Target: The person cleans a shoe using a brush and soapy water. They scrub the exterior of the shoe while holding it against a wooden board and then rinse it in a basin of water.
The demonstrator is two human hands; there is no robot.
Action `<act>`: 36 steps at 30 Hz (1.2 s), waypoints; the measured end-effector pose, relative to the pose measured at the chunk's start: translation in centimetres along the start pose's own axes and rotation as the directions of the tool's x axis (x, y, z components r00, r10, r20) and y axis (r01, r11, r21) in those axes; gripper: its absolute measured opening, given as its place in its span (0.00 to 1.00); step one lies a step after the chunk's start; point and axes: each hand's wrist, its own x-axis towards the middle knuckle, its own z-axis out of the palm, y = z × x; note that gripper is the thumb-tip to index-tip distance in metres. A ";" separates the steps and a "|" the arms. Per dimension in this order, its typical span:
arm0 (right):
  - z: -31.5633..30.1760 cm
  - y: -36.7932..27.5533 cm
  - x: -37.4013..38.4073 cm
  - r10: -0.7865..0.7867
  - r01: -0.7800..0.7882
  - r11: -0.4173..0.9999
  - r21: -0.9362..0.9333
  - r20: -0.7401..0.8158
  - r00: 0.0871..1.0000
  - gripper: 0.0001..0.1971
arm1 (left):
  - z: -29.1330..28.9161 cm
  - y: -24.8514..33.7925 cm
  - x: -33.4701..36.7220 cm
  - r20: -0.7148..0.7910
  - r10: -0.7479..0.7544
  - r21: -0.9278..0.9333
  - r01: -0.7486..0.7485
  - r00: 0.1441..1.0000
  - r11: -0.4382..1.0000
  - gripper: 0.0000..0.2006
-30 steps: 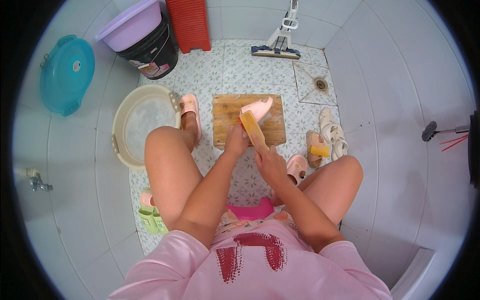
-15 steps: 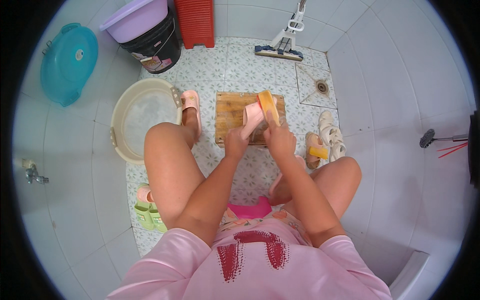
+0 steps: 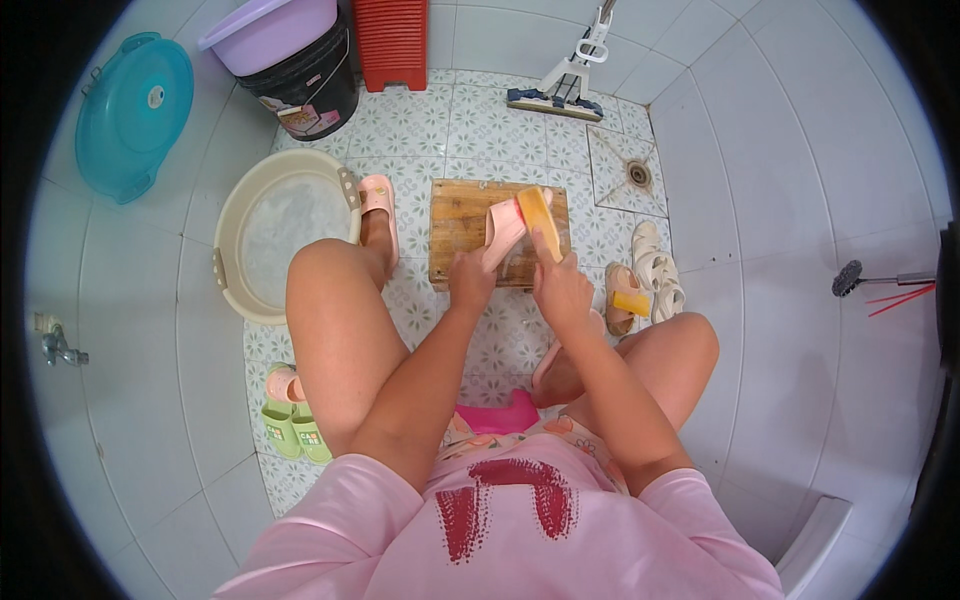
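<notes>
1. Pale wall (image 3: 700,150) tiles enclose a flower-patterned floor (image 3: 400,130), with a wooden stool (image 3: 455,225) in the middle.
2. The pink slipper (image 3: 503,232) is over the stool; whether it rests there I cannot tell. It looks light, bendy and probably slick if wet, best held by its near end.
3. The left hand (image 3: 468,281) is closed around that end; the right hand (image 3: 564,296) is wrapped around the handle of the yellow brush (image 3: 538,213), which hides the slipper's far end.
4. Knees (image 3: 322,270) flank the stool, limiting elbow room. A basin (image 3: 287,160) stands left, sandals (image 3: 655,265) right, a mop (image 3: 560,95) beyond.
</notes>
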 end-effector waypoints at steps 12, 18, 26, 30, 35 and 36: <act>1.5 -0.6 -3.6 -0.131 0.107 0.974 0.200 0.114 0.985 0.37 | -0.4 0.2 0.2 0.054 0.021 0.001 -0.021 0.998 1.000 0.12; 1.6 -0.4 -4.2 -0.207 0.177 0.953 0.247 0.102 0.973 0.38 | -0.7 1.2 -0.1 0.104 -0.052 -0.034 0.056 0.993 0.998 0.16; 0.4 1.5 2.3 0.013 -0.010 0.987 0.160 -0.022 1.000 0.40 | -1.0 2.4 -0.2 0.131 -0.070 -0.022 0.074 0.989 0.997 0.19; 0.8 1.0 1.4 -0.008 0.010 0.983 0.183 -0.012 1.000 0.41 | -0.2 1.2 -0.1 0.087 0.061 -0.014 -0.060 0.994 0.998 0.19; 2.0 -1.3 -3.8 -0.104 0.069 0.973 0.219 0.156 0.982 0.42 | 0.8 -0.5 0.1 0.026 0.100 -0.027 -0.099 0.995 0.995 0.18; 2.1 -1.4 -4.4 -0.099 0.064 0.974 0.219 0.156 0.983 0.42 | 0.7 -0.5 0.3 0.078 0.064 -0.007 -0.064 0.995 0.998 0.18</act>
